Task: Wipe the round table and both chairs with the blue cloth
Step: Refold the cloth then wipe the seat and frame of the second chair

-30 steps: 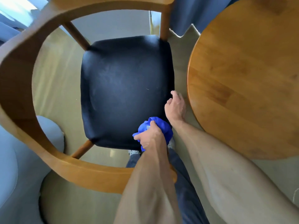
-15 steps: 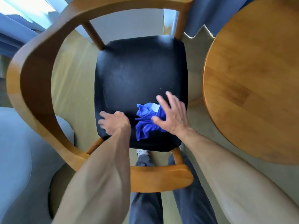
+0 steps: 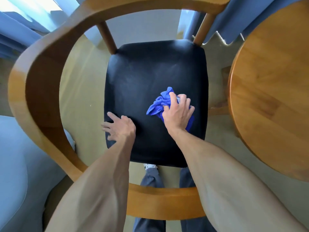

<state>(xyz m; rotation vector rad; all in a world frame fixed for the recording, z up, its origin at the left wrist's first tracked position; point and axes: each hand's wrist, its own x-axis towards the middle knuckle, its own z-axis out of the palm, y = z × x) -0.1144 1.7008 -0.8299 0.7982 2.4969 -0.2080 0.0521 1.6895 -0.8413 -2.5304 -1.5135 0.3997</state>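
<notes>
A wooden chair with a curved back rail (image 3: 38,77) and a black padded seat (image 3: 150,69) stands below me. The crumpled blue cloth (image 3: 160,104) lies on the right part of the seat, and my right hand (image 3: 178,113) presses down on it with fingers curled over it. My left hand (image 3: 119,128) rests flat on the seat's near left edge, fingers spread, holding nothing. The round wooden table (image 3: 270,91) is at the right, apart from the chair.
Blue curtains (image 3: 234,19) hang behind the chair and table. A pale grey upholstered piece (image 3: 18,164) sits at the lower left, close to the chair's rail. My legs and a shoe (image 3: 150,166) show under the seat's near edge. The floor is light wood.
The cloth passed from my left hand to my right hand. My right hand has slid with it to the right across the seat. My left hand settled on the seat's left edge.
</notes>
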